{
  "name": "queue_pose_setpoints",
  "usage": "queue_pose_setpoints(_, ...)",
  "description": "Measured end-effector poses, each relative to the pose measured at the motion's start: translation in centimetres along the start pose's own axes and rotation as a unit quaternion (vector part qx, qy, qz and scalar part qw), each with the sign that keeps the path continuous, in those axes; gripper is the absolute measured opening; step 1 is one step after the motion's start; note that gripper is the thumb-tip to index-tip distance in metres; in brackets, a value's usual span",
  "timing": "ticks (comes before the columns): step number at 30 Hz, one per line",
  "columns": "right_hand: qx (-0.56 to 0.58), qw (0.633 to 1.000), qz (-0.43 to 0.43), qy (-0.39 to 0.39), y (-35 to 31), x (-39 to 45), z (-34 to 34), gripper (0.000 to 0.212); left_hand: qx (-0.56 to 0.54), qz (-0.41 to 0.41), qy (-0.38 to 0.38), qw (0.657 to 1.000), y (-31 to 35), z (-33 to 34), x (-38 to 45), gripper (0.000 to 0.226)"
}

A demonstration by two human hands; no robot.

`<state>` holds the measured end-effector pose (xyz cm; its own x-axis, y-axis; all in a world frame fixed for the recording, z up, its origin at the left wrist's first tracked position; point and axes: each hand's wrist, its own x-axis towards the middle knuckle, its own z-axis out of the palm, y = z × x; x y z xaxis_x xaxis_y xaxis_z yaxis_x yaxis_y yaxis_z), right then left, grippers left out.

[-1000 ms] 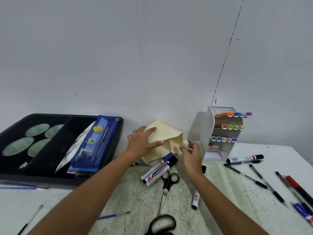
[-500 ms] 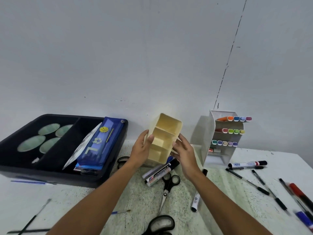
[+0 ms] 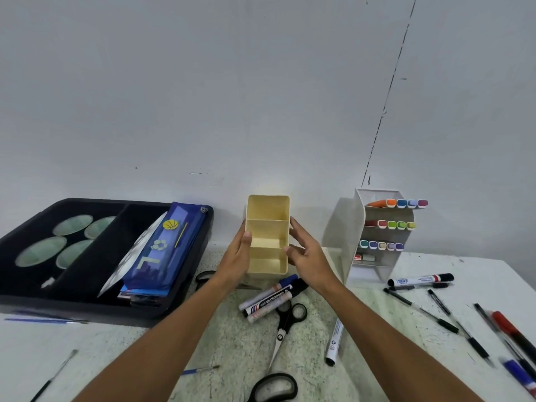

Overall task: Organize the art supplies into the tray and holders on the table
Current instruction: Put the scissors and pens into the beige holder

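A cream holder point(image 3: 268, 227) with three compartments stands upright at the back of the table near the wall. My left hand point(image 3: 235, 256) holds its left wall with the thumb on the front edge. My right hand point(image 3: 307, 253) holds its right wall, fingers along the side and thumb at the edge. A black tray point(image 3: 87, 314) at the left carries a blue pencil case point(image 3: 165, 250). At the right stands a white rack point(image 3: 351, 242) with rows of coloured markers. Loose markers point(image 3: 272, 300) lie just in front of the cream holder.
Scissors point(image 3: 285, 323) lie below the markers, and a second pair point(image 3: 274, 387) at the bottom edge. A white marker point(image 3: 333, 340), several pens point(image 3: 420, 310) and a red marker point(image 3: 513, 332) are scattered at the right. Thin brushes point(image 3: 200, 370) lie at the lower left.
The cream holder went from lying on its side to being lifted and turned by both hands. It now stands upright, openings facing me, further back toward the wall.
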<state>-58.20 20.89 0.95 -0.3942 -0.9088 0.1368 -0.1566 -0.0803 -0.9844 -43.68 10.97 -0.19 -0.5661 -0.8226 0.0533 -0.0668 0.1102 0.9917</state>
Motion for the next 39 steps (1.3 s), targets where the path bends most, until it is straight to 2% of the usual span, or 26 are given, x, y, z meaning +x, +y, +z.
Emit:
queue_pose_setpoints(6, -0.034, 0.999, 0.025, 0.026, 0.3, 0.1, -0.2, 0.062, 0.010, -0.030, -0.013, 0.999, 0.1, 0.2, 0.3, 0.053)
queue_pose_setpoints(11, -0.039, 0.996, 0.062, 0.042, 0.7, -0.7, -1.2, 0.060, 0.062, -0.053, -0.038, 0.996, -0.4, 0.9, -0.1, 0.047)
queue_pose_setpoints(18, -0.045, 0.992, 0.073, 0.092, 1.6, -2.1, -2.2, 0.055, 0.122, -0.024, -0.022, 0.992, -0.5, 2.6, -1.0, 0.044)
queue_pose_setpoints(24, -0.051, 0.989, 0.083, 0.108, 1.5, -0.8, -2.2, 0.051, 0.037, -0.080, -0.037, 0.995, 0.4, 2.6, 0.8, 0.042)
queue_pose_setpoints(27, -0.063, 0.988, 0.082, 0.118, 1.3, -0.4, -2.0, 0.049, 0.029, -0.097, -0.032, 0.994, 0.5, 2.8, 1.4, 0.043)
queue_pose_setpoints(30, -0.103, 0.983, 0.080, 0.129, 1.0, -0.6, -1.9, 0.047, 0.016, -0.117, -0.030, 0.993, 0.6, 2.8, 1.6, 0.042)
queue_pose_setpoints(33, -0.234, 0.960, 0.060, 0.138, 0.3, -1.2, -2.0, 0.049, 0.029, -0.146, -0.038, 0.988, 1.2, 1.8, 1.6, 0.048)
queue_pose_setpoints(36, -0.348, 0.928, -0.048, 0.127, -0.5, -3.0, -1.7, 0.043, 0.132, -0.102, -0.035, 0.985, 1.6, 0.4, -0.5, 0.059)
queue_pose_setpoints(37, -0.355, 0.925, -0.092, 0.100, -0.7, -3.8, -1.7, 0.037, 0.169, -0.063, -0.028, 0.983, 1.8, 0.0, -1.8, 0.058)
queue_pose_setpoints(39, -0.354, 0.924, -0.140, -0.024, -0.9, -5.7, -1.4, 0.028, 0.260, 0.039, -0.008, 0.965, 1.7, -0.6, -5.1, 0.049)
